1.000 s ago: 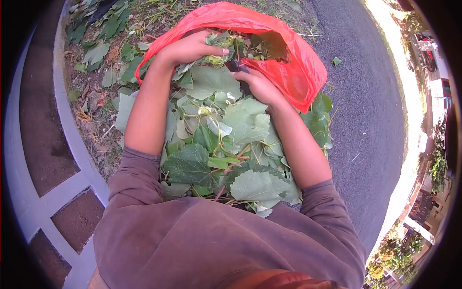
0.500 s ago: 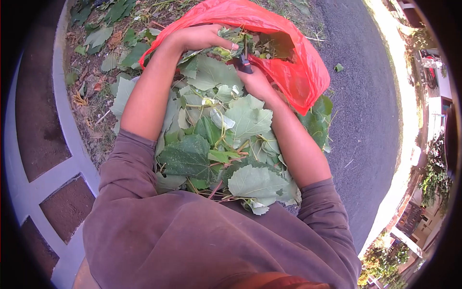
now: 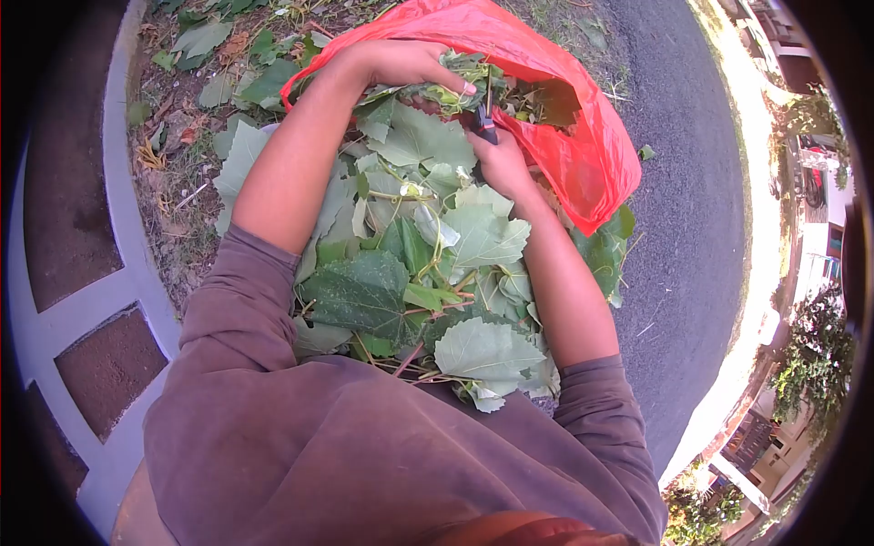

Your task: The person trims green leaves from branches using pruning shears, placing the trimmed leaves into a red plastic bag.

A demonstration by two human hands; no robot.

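Observation:
My left hand (image 3: 414, 68) is closed round a bunch of green leaves and stems (image 3: 455, 89) at the mouth of a red plastic bag (image 3: 592, 155). Just right of it, my right hand (image 3: 501, 159) grips a dark-handled cutting tool (image 3: 486, 123), its narrow blade pointing up beside the bunch. Cut leafy bits lie inside the bag. Below both hands, a heap of large green leaves and vines (image 3: 428, 246) fills the space between my forearms and reaches my shirt. More leaves stick out under the bag's right side.
Leaf-strewn soil (image 3: 182, 146) lies to the left, edged by a pale curb (image 3: 127, 182) with square openings. Grey asphalt (image 3: 683, 237) runs along the right side. Buildings and shrubs (image 3: 810, 346) stand at the far right.
The hands, bag and leaves sit slightly further right in the view, as the whole scene has shifted. Both hands keep their hold, with little change between them.

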